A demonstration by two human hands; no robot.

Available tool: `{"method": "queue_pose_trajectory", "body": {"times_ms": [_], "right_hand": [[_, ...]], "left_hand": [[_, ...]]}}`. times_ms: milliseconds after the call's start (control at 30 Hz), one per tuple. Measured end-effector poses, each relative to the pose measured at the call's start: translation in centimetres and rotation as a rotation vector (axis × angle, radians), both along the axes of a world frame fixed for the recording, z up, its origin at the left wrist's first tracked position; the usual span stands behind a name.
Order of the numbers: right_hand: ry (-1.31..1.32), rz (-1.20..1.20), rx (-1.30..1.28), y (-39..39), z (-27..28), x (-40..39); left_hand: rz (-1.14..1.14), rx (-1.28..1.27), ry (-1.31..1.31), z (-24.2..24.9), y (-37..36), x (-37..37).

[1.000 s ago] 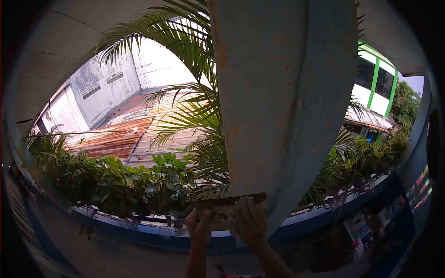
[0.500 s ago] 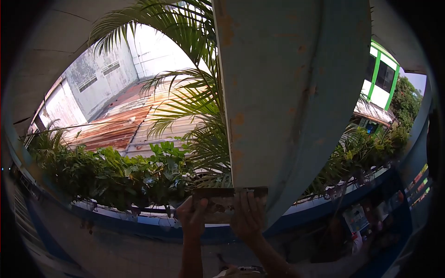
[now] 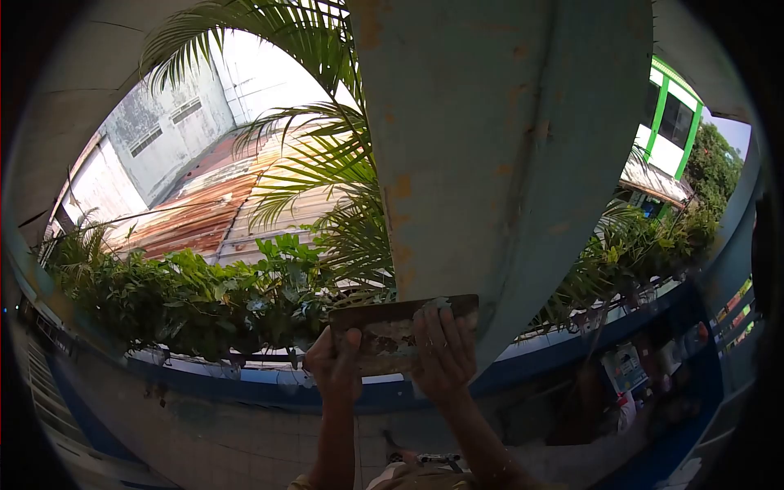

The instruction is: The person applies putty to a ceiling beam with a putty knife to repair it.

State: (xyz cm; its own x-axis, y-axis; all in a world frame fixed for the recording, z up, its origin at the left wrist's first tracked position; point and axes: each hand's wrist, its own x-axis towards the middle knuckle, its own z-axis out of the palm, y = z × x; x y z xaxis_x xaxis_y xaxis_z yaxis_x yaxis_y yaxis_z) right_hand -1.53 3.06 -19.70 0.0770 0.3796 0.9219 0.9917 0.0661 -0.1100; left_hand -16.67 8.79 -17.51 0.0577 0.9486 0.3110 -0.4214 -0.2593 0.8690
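A worn, flat rectangular board (image 3: 385,338), dark with pale patchy stains, spans both my hands at the foot of a tall painted column (image 3: 482,163). My left hand (image 3: 336,364) grips its left end, thumb on the near face and the other fingers curled behind. On the right half, my right hand (image 3: 443,353) holds the board with its fingers laid together over the near face; its thumb is hidden. The upper edge of the board overlaps the column's surface in this view and tilts slightly, right end higher. Rust-coloured marks and flaked paint show on the column.
Leafy plants (image 3: 196,302) line a blue ledge (image 3: 245,394) behind the column. Palm fronds (image 3: 327,147) hang at its left. Rusty roofing (image 3: 196,220) lies beyond. At lower right, shelves hold assorted items (image 3: 625,369). Tiled floor (image 3: 245,441) lies below.
Both hands and the board have moved up a little along the column, and the board has tilted slightly. The view has shifted, with the column now further left.
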Motion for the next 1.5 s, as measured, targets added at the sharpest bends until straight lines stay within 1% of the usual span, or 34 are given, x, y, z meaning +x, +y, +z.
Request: {"method": "queue_pose_trajectory", "body": {"times_ms": [33, 133, 200, 233, 300, 367, 400, 467, 500, 533, 567, 600, 633, 667, 700, 767, 833, 900, 967, 1033, 1067, 1100, 1167, 1200, 1233, 1300, 1333, 1367, 1433, 1467, 1500], "right_hand": [[0.002, 0.012, 0.000, 0.0, -0.9, 0.0], [0.011, -0.007, 0.037, 0.2, 0.2, -0.2], [0.000, -0.010, 0.070, 0.9, 4.2, 0.0], [-0.020, -0.008, 0.109, 1.3, 6.1, 0.1], [0.025, 0.005, 0.119, 1.5, 6.8, -0.3], [0.058, 0.001, 0.110, 1.7, 4.8, -0.6], [0.074, -0.012, 0.072, 1.3, 2.4, -1.0], [0.124, -0.026, 0.041, 0.8, -5.7, -1.6], [0.163, -0.029, 0.018, 0.6, -7.8, -1.5], [0.171, -0.034, 0.021, 0.2, -8.1, -1.4], [0.177, -0.032, 0.011, 0.1, -8.2, -1.3], [0.178, -0.026, 0.002, 0.3, -8.1, -1.1], [0.181, -0.026, 0.010, 0.2, -7.9, -1.7], [0.246, -0.035, 0.019, 0.2, -7.3, -2.7], [0.304, -0.040, 0.030, 0.5, -6.9, -2.8], [0.288, -0.022, 0.047, 0.7, -7.1, -2.3], [0.291, -0.005, 0.059, 0.7, -7.7, -2.1], [0.180, 0.001, 0.056, 1.1, -8.0, -1.2], [0.209, 0.009, 0.103, 1.9, -7.3, -1.4], [0.244, 0.020, 0.125, 2.2, -4.4, -1.1], [0.171, 0.048, 0.144, 2.6, -1.6, -0.3], [0.101, 0.074, 0.163, 2.6, -0.2, -0.2], [0.158, 0.070, 0.155, 2.5, 0.2, -1.2], [0.200, 0.070, 0.155, 2.6, 0.3, -1.1], [0.194, 0.071, 0.162, 2.5, -0.6, -1.0], [0.244, 0.026, 0.091, 1.7, -6.0, -1.8], [0.222, 0.024, 0.076, 1.8, -9.5, -1.8], [0.219, 0.025, 0.085, 1.9, -8.8, -1.6], [0.210, 0.025, 0.110, 1.8, -7.4, -1.2], [0.213, 0.026, 0.102, 1.5, -5.3, -0.9], [0.157, 0.040, 0.110, 2.0, -2.1, -0.1]], "left_hand": [[0.031, 0.004, 0.009, -1.3, 0.0, -0.1], [0.047, 0.067, 0.035, 0.3, 0.3, 0.1], [0.065, 0.102, 0.067, 4.0, 0.4, 0.0], [0.067, 0.116, 0.011, 5.9, 0.6, 0.5], [0.085, 0.153, 0.063, 7.4, 1.1, 0.3], [0.058, 0.152, 0.086, 5.5, 1.0, 0.0], [0.046, 0.145, 0.100, 3.7, 0.9, -0.2], [0.089, 0.098, 0.328, -1.7, 0.4, -0.8], [0.083, 0.102, 0.333, -3.6, 0.1, -0.6], [0.106, 0.099, 0.392, -5.1, -0.2, -0.3], [0.133, 0.102, 0.447, -4.7, -0.3, 0.2], [0.136, 0.113, 0.446, -4.0, -0.2, 0.2], [0.161, 0.141, 0.538, -3.1, -0.3, -0.2], [0.184, 0.168, 0.629, -2.1, -0.3, -0.3], [0.187, 0.177, 0.623, -1.9, 0.0, -0.1], [0.170, 0.153, 0.550, -2.1, -0.3, -0.2], [0.211, 0.187, 0.566, -4.0, -0.1, -0.7], [0.252, 0.232, 0.571, -4.2, 0.2, -0.6], [0.237, 0.243, 0.535, -3.7, 0.6, -0.6], [0.243, 0.230, 0.381, -1.4, 1.1, -0.3], [0.221, 0.181, 0.249, 1.1, 0.8, 0.3], [0.201, 0.206, 0.230, 3.4, 0.7, 0.4], [0.169, 0.195, 0.259, 4.7, 1.2, 0.1], [0.168, 0.202, 0.250, 4.1, 1.3, 0.3], [0.176, 0.200, 0.270, 2.4, 1.4, 0.2], [0.184, 0.191, 0.307, -2.1, 0.8, -0.7], [0.201, 0.172, 0.367, -4.9, 0.5, -0.8], [0.218, 0.156, 0.422, -4.7, 0.3, -0.1], [0.214, 0.205, 0.373, -3.3, 1.1, -0.1], [0.209, 0.227, 0.335, -1.2, 0.6, 0.1], [0.254, 0.227, 0.335, 1.4, 0.5, 0.6]]}}
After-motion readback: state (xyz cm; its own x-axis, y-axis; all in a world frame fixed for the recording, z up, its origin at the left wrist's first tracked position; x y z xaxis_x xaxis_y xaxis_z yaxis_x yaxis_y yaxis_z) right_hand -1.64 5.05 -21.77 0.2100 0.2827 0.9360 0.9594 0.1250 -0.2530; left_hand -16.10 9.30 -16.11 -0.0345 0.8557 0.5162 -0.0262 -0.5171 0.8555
